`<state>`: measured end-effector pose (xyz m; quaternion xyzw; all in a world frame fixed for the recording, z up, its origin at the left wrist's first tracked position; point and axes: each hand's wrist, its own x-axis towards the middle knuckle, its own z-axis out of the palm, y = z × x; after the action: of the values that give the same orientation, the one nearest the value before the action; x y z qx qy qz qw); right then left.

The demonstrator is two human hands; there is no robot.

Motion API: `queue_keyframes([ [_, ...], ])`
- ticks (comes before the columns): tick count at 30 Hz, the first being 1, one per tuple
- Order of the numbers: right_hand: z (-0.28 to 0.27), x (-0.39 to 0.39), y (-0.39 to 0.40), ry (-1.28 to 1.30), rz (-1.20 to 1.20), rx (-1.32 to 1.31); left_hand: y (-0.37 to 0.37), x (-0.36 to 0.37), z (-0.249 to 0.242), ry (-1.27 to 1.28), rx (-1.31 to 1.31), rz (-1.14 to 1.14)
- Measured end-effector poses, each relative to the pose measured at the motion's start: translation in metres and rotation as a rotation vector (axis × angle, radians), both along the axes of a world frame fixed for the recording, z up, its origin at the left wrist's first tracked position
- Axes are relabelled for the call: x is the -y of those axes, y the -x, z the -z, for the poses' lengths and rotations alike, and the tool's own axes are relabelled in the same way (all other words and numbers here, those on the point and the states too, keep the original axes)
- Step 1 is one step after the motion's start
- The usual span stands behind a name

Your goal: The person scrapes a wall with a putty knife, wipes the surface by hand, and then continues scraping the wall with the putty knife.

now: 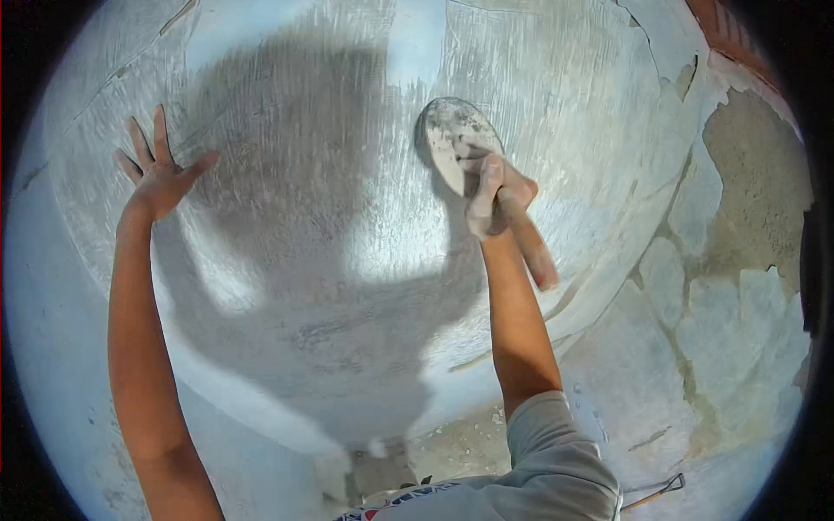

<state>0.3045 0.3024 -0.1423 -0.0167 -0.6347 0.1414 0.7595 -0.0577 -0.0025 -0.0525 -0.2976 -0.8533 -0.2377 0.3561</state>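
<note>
My left hand (163, 178) lies with its fingers spread against the grey, streaky plastered wall (287, 130). My right hand (499, 193) is wrapped round a trowel (460, 130). Its oval blade is smeared with pale and dark plaster and rests at or close to the wall; whether it touches cannot be told. The brownish handle sticks out below the fist, towards the lower right, and ends in a reddish tip. Some blur covers the right fingers.
A large shadow of the person falls across the middle of the wall. To the right, patchy stonework (712, 339) surrounds a rough bare patch (756, 182). At the lower right lies a long-handled tool (656, 495) with a D-shaped grip. Rubble (460, 447) is scattered on the ground below.
</note>
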Motion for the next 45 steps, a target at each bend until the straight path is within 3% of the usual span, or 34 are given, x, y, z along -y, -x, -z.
queue_keyframes([
  [1,-0.015,-0.002,-0.001,-0.055,0.016,0.007,-0.009,0.0,-0.005,0.012,0.096,-0.019],
  [4,-0.08,-0.002,0.002,-0.049,0.115,0.007,0.006,0.001,-0.002,0.035,0.022,-0.03],
  [6,-0.111,0.0,0.005,0.006,0.029,-0.058,0.016,0.001,0.004,-0.007,-0.16,0.039],
  [7,-0.115,0.01,-0.005,-0.018,0.115,-0.008,0.017,0.002,0.005,-0.028,-0.25,0.072],
  [10,-0.075,0.014,-0.006,0.032,0.106,-0.005,-0.012,0.003,-0.008,0.006,0.15,0.011],
  [13,-0.012,0.002,-0.005,-0.018,0.115,0.013,0.023,0.001,0.009,-0.042,-0.154,0.055],
  [14,0.001,-0.006,-0.003,-0.074,0.05,-0.017,0.014,0.002,0.006,-0.021,-0.064,0.029],
  [16,-0.017,-0.001,-0.006,-0.103,0.117,-0.01,-0.011,0.002,-0.007,0.02,0.107,-0.02],
  [20,-0.092,-0.014,-0.003,-0.245,0.316,0.024,0.005,0.001,-0.002,0.018,0.035,0.001],
  [23,-0.105,0.0,-0.002,-0.244,0.236,-0.024,0.008,0.001,0.0,0.016,-0.022,-0.018],
  [24,-0.087,-0.005,-0.007,-0.074,0.27,0.133,0.011,0.0,0.002,0.018,-0.069,-0.033],
  [28,-0.017,-0.003,-0.004,-0.2,0.15,-0.049,0.013,0.002,0.0,0.044,-0.025,0.001],
  [30,-0.012,0.001,-0.002,-0.203,0.103,-0.072,0.0,0.002,-0.003,0.039,0.049,-0.04],
  [33,-0.044,-0.022,0.008,-0.275,0.252,-0.012,0.009,0.001,0.001,0.027,-0.03,-0.027],
  [35,-0.1,0.003,0.005,-0.32,0.301,-0.035,0.016,0.0,0.005,0.011,-0.079,-0.002],
  [38,-0.132,0.005,0.01,-0.315,0.234,-0.057,0.01,0.001,0.003,0.005,-0.015,-0.022],
  [40,-0.109,0.011,0.0,-0.294,0.298,0.04,-0.012,0.001,-0.007,0.046,0.105,-0.074],
  [43,-0.049,-0.011,0.009,-0.232,0.194,-0.011,0.002,0.001,-0.003,0.059,-0.001,-0.087],
  [45,-0.027,0.008,0.005,-0.239,0.103,-0.071,-0.024,0.003,-0.013,0.084,0.123,-0.106],
])
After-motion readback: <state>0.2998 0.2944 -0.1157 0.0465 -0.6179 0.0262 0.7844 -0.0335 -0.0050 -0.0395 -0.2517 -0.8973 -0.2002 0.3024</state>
